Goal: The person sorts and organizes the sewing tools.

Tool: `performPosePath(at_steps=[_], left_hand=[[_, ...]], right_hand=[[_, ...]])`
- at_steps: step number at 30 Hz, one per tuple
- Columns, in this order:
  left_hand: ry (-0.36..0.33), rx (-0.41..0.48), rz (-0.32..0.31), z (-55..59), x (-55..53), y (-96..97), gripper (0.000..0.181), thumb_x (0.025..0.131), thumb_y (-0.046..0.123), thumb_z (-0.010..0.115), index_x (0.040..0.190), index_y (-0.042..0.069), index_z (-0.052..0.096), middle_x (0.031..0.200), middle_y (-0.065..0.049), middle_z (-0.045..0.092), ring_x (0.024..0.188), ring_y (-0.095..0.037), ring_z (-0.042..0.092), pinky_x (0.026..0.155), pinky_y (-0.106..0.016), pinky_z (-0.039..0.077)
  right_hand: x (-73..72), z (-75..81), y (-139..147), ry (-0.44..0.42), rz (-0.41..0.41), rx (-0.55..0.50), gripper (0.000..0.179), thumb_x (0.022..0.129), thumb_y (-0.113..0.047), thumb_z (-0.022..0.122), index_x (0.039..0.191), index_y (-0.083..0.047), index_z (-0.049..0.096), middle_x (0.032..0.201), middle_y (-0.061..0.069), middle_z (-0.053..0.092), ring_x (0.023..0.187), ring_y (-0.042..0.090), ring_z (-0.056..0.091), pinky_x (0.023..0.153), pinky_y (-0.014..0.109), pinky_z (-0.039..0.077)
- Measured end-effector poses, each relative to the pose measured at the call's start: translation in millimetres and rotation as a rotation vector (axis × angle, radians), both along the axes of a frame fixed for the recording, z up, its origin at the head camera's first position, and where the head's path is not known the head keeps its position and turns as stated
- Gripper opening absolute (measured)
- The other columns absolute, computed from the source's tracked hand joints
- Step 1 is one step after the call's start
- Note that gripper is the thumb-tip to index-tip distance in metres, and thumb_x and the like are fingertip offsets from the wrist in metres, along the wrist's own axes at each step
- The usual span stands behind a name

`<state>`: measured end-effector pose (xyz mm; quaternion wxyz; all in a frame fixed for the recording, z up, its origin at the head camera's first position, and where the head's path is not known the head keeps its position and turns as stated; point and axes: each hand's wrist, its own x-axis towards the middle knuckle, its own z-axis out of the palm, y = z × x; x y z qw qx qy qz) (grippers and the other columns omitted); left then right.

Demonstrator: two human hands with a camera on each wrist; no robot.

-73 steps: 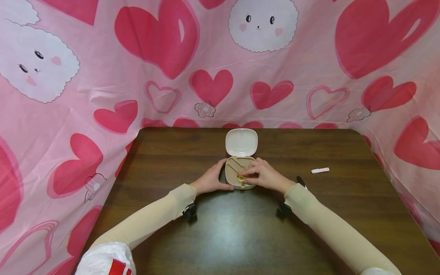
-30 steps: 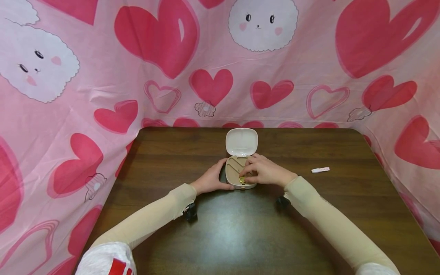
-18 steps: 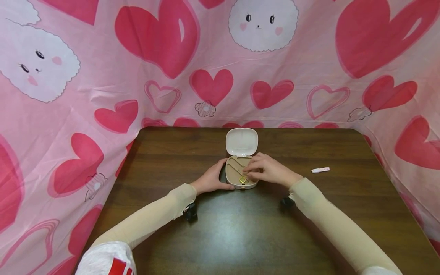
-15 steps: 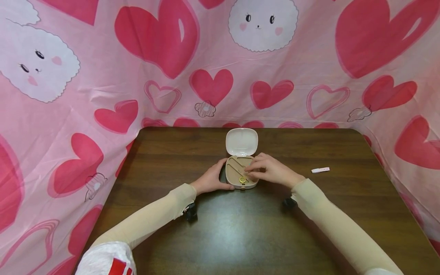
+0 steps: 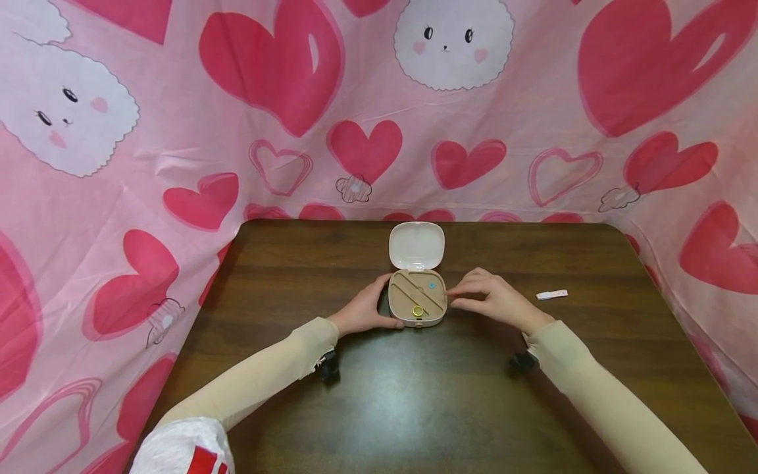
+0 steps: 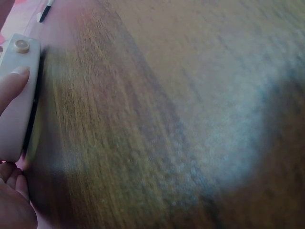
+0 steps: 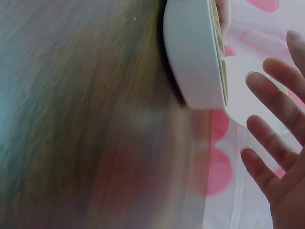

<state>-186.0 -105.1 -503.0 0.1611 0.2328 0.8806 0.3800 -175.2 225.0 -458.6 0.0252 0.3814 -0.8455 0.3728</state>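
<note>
A white box (image 5: pixel 408 323) with a beige, grooved inside stands on the table, its lid (image 5: pixel 416 245) tipped back. Near the front of it sits a yellow ring (image 5: pixel 417 311); a small blue piece (image 5: pixel 431 286) lies toward the right back. My left hand (image 5: pixel 364 309) holds the box by its left side, fingers along that wall. In the left wrist view its thumb (image 6: pixel 14 86) presses on the front wall below a round catch (image 6: pixel 22 46). Just off the box's right side is my right hand (image 5: pixel 494 301); the right wrist view shows its fingers (image 7: pixel 274 93) spread with nothing between them.
A small white and pink strip (image 5: pixel 552 294) lies on the brown wooden table (image 5: pixel 296 263), right of the right hand. A pink cloth (image 5: pixel 533 99) with hearts hangs around the back and sides of the table.
The right hand's fingers have let go of the yellow ring in the box and moved out to the right, bringing the blue piece into view. The left hand has stayed put.
</note>
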Motion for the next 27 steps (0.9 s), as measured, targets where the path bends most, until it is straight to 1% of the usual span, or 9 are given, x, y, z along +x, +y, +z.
performPosePath(at_steps=[6,10,13,16,18,20,23,27], left_hand=[[-0.011,0.003,0.001,-0.6,0.0,-0.3,0.110,0.078,0.038,0.093,0.162,0.012,0.026,0.159,-0.012,0.042,0.144,-0.028,0.043,0.120,-0.047,0.035],[-0.011,0.004,0.001,-0.2,-0.2,-0.1,0.110,0.078,0.038,0.093,0.162,0.012,0.026,0.159,-0.012,0.042,0.144,-0.028,0.043,0.120,-0.046,0.035],[-0.006,0.005,-0.001,0.4,-0.1,0.0,0.110,0.078,0.037,0.093,0.162,0.012,0.026,0.159,-0.013,0.042,0.144,-0.028,0.043,0.120,-0.046,0.035],[-0.004,0.006,-0.003,0.7,0.2,0.1,0.110,0.078,0.037,0.093,0.162,0.011,0.027,0.159,-0.013,0.042,0.143,-0.028,0.044,0.119,-0.046,0.035],[-0.004,0.004,-0.004,1.0,0.4,0.0,0.110,0.078,0.037,0.093,0.162,0.012,0.027,0.159,-0.013,0.042,0.143,-0.028,0.044,0.119,-0.046,0.035],[-0.005,-0.001,-0.005,1.0,0.4,-0.1,0.111,0.078,0.038,0.093,0.162,0.012,0.026,0.159,-0.013,0.042,0.144,-0.028,0.043,0.120,-0.045,0.035],[-0.004,-0.001,-0.004,1.0,0.2,-0.2,0.111,0.078,0.038,0.093,0.162,0.012,0.026,0.159,-0.013,0.042,0.144,-0.028,0.043,0.119,-0.046,0.035],[-0.002,0.004,-0.002,0.1,-0.1,-0.5,0.111,0.077,0.038,0.093,0.162,0.012,0.026,0.159,-0.013,0.042,0.144,-0.029,0.044,0.119,-0.046,0.036]], right_hand=[[5.2,-4.2,22,0.003,-0.051,-0.004,0.029,0.085,-0.007,0.085,0.113,-0.012,0.081,0.103,-0.009,0.075,0.102,0.009,0.061,0.088,0.015,0.047],[10.5,-7.3,37,-0.033,-0.094,-0.001,0.027,0.088,-0.006,0.083,0.114,-0.009,0.081,0.109,-0.004,0.076,0.105,0.012,0.065,0.092,0.011,0.046],[15.6,-8.5,49,-0.112,-0.149,0.044,0.028,0.092,-0.012,0.080,0.120,-0.010,0.079,0.118,0.001,0.075,0.112,0.019,0.066,0.095,0.009,0.044],[19.3,-9.3,62,-0.167,-0.210,0.111,0.032,0.095,-0.021,0.078,0.126,-0.014,0.077,0.132,0.007,0.071,0.124,0.029,0.063,0.099,0.009,0.039],[21.1,-10.0,70,-0.169,-0.241,0.142,0.035,0.095,-0.026,0.078,0.128,-0.016,0.076,0.139,0.012,0.067,0.130,0.033,0.060,0.101,0.007,0.034],[22.3,-11.4,78,-0.153,-0.255,0.143,0.036,0.094,-0.026,0.079,0.129,-0.015,0.075,0.142,0.014,0.064,0.135,0.035,0.056,0.102,0.005,0.031],[23.5,-14.5,91,-0.113,-0.251,0.113,0.038,0.092,-0.021,0.081,0.129,-0.012,0.075,0.140,0.012,0.066,0.142,0.027,0.050,0.103,0.002,0.027],[25.1,-19.7,108,-0.068,-0.264,0.079,0.040,0.089,-0.016,0.084,0.128,-0.010,0.075,0.138,0.010,0.067,0.148,0.007,0.038,0.106,0.002,0.023]])
